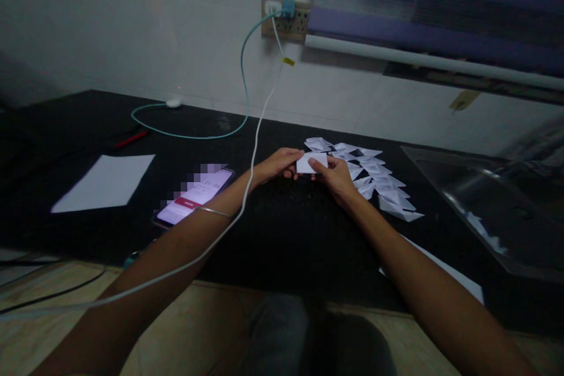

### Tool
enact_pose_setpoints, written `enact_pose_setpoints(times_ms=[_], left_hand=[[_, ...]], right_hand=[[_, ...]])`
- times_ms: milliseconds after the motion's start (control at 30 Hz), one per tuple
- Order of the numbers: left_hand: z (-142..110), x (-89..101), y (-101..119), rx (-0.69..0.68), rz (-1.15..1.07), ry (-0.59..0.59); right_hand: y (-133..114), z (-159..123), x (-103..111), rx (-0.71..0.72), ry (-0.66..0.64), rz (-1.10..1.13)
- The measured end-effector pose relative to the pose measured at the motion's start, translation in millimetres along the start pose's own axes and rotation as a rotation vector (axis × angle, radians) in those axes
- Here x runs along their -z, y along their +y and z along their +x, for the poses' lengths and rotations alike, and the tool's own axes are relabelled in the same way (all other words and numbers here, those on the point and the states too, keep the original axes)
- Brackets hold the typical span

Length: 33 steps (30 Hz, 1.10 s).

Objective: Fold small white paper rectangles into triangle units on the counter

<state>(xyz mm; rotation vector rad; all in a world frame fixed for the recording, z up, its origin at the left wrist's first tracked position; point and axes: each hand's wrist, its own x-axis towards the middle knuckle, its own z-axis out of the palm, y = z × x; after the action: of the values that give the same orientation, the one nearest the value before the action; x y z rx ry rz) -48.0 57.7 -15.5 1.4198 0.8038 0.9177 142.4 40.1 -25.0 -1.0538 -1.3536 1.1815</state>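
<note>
Both my hands hold one small white paper piece [312, 162] just above the black counter [282, 229]. My left hand [278, 163] pinches its left edge, fingers closed. My right hand [335, 177] grips its right and lower edge, fingers closed. Right behind and to the right of my hands lies a spread of several folded white paper pieces [374, 179]. A thin bangle sits on my left wrist.
A lit phone [194, 197] lies left of my hands, a white sheet [106, 181] farther left. A white cable [259, 123] hangs from the wall socket [284, 17] across my left arm. A teal cable [189, 132] loops behind. A steel sink [493, 205] is at right.
</note>
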Motion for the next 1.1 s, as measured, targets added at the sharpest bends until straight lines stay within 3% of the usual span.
enact_pose_setpoints(times_ms=[267, 567, 900, 1100], left_hand=[[1.1, 1.3, -4.4, 0.03, -0.093, 0.013], [5.5, 2.4, -8.9, -0.006, -0.043, -0.018], [5.4, 1.5, -5.7, -0.015, 0.103, -0.066], [2.8, 0.1, -4.8, -0.098, 0.291, -0.136]], right_hand=[[0.3, -2.1, -1.9, 0.006, 0.052, 0.015], [-0.3, -3.0, -1.5, -0.015, 0.061, 0.058], [-4.3, -2.9, -1.7, -0.048, 0.075, 0.164], [-3.6, -2.3, -2.0, -0.047, 0.119, 0.196]])
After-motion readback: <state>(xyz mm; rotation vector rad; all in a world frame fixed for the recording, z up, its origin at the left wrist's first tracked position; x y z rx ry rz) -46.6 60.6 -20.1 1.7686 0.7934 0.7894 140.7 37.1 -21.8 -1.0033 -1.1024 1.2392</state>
